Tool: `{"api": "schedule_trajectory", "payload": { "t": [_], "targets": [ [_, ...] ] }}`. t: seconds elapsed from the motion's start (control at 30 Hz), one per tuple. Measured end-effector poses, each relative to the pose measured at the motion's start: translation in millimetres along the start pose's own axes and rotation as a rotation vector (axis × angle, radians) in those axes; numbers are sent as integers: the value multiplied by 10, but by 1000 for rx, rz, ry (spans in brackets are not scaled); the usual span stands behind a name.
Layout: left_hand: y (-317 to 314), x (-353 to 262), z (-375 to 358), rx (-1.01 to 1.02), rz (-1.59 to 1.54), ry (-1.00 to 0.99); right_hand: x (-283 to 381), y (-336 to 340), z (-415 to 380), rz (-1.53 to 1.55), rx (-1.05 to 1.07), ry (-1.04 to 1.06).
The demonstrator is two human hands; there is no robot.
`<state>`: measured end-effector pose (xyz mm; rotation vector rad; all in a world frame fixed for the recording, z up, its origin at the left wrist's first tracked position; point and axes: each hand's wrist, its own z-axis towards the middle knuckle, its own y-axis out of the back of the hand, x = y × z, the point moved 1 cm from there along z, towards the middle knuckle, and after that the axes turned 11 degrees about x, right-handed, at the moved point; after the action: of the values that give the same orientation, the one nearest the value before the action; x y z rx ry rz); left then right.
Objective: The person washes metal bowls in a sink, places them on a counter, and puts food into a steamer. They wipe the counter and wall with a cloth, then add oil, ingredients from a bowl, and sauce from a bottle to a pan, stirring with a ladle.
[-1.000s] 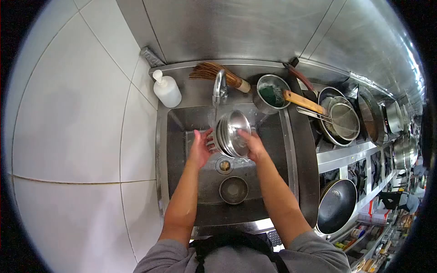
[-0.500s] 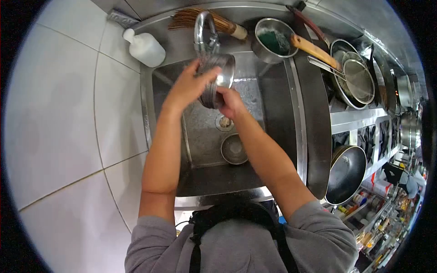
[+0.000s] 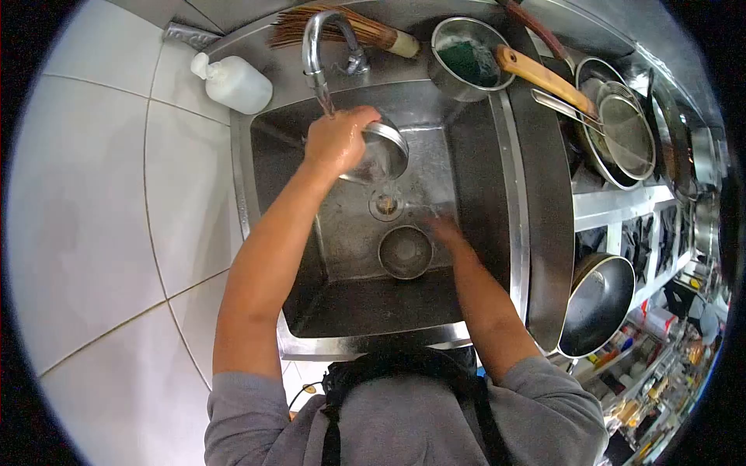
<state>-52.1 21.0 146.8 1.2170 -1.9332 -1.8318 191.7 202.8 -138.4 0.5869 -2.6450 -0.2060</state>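
A: What does the left hand (image 3: 336,140) do?

B: It grips a stack of steel bowls (image 3: 382,149), fingers closed over the rim, and holds it tilted under the tap (image 3: 317,48), above the sink (image 3: 466,147) floor. Water runs over the stack.

A: And the right hand (image 3: 444,231)?

B: It is blurred, low in the sink, just beside 1 small bowl (image 3: 405,252) near the drain (image 3: 386,204). It seems open and holds nothing, though the blur leaves that unsure.

A: Which step is this?

B: Rinsing, by appearance. A next move would call for a steady 1-handed grip on the wet stack while the free hand closes on the loose bowl.
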Motion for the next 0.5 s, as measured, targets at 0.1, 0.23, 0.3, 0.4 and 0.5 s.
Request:
{"api": "schedule_trajectory", "payload": {
  "t": [0.1, 0.23, 0.3, 0.4, 0.5],
  "targets": [
    [36, -102, -285, -531, 175, -163, -1244, -724, 948, 367, 8, -12],
    [-44, -17, -1050, -550, 326, -73, -1138, -1118, 1056, 3, -15, -61],
    [-258, 3, -1490, -604, 253, 3, -1054, -1188, 1249, 41, -220, 97],
    [-622, -38, -2138, -554, 124, 278, 0, -799, 762, 183, 124, -12],
    [-962, -185, -2665, -466, 7, 494, 653, -672, 864, 555, 148, 178]
  ]
}}
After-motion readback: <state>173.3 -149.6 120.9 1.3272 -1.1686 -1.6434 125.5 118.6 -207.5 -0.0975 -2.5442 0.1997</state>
